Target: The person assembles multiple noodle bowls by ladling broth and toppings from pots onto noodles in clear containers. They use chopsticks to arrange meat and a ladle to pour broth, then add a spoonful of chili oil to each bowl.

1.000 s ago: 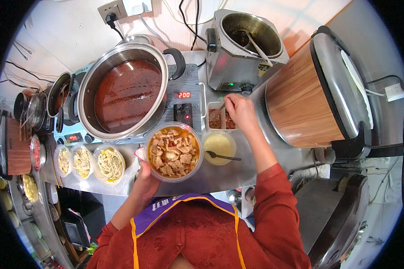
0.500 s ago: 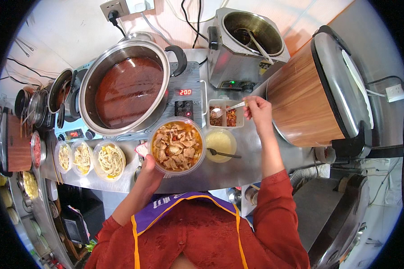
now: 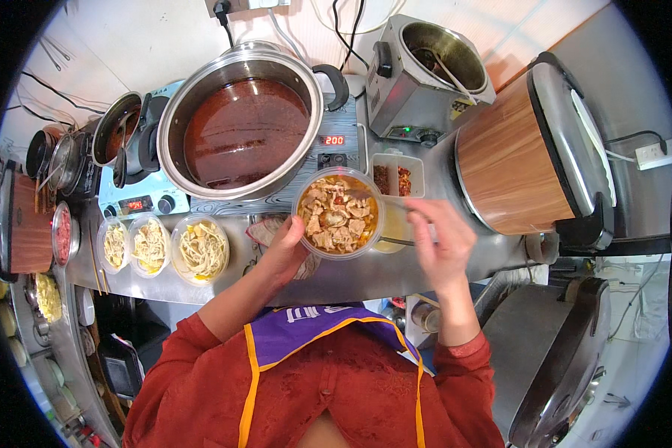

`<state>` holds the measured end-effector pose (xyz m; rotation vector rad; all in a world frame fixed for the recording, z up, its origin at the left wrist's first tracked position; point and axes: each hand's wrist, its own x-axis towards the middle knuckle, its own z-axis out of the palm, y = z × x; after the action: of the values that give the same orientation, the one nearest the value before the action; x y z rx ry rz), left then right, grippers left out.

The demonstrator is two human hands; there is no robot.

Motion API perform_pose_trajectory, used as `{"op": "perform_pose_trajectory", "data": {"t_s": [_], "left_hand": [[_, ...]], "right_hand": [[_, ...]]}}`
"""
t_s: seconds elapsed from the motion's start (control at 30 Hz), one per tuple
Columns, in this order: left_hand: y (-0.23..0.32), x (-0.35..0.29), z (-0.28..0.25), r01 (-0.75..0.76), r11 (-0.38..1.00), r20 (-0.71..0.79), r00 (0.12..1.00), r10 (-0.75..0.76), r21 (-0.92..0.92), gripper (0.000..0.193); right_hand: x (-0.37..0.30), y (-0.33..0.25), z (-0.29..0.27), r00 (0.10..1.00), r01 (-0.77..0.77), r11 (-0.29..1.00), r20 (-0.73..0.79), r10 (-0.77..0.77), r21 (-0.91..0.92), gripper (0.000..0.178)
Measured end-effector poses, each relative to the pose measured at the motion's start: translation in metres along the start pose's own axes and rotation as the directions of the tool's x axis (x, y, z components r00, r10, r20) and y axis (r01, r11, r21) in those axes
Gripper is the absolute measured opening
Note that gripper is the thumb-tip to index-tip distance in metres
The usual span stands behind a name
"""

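My left hand (image 3: 282,250) is closed on the lower left side of a round clear plastic bowl (image 3: 339,214) of sliced meat in orange broth. Just right of that bowl, my right hand (image 3: 446,243) is closed and partly blurred; a smeared spoon (image 3: 400,203) runs from its fingertips toward the bowl's rim. Partly hidden beneath lies a bowl of pale yellow liquid (image 3: 390,245), with a dark-handled utensil in it. Beyond the hands stands a small divided container (image 3: 414,179) of red and brown seasonings.
A large steel pot of red-brown broth (image 3: 248,134) rests on a cooktop (image 3: 336,160). Three bowls of noodles (image 3: 202,248) line the left counter. A steel warmer with a ladle (image 3: 407,104) and a wood-patterned cooker (image 3: 508,157) stand at the right.
My right hand has drawn the spoon back from the seasoning container toward the meat bowl. The meat bowl and my left hand sit slightly higher and further right in view, which has also shifted.
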<state>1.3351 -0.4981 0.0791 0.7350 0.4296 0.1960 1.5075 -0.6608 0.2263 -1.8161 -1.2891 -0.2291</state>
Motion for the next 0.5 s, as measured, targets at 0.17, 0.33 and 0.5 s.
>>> {"op": "perform_pose_trajectory", "data": {"t_s": [0.17, 0.33, 0.5], "left_hand": [[-0.002, 0.003, -0.001, -0.010, 1.000, -0.035, 0.999, 0.010, 0.002, 0.092], [-0.008, -0.003, 0.000, -0.059, 0.998, -0.067, 0.996, 0.057, -0.029, 0.092], [-0.012, -0.010, 0.011, -0.114, 0.993, -0.084, 0.990, 0.110, -0.041, 0.094]], "right_hand": [[0.009, 0.056, -0.017, 0.949, -0.276, 0.956, -0.183, 0.255, -0.100, 0.010], [-0.001, 0.140, 0.007, 0.966, -0.259, 0.948, -0.040, 0.256, -0.185, 0.011], [-0.019, 0.177, 0.023, 0.952, -0.276, 0.947, 0.088, 0.293, -0.165, 0.013]]}}
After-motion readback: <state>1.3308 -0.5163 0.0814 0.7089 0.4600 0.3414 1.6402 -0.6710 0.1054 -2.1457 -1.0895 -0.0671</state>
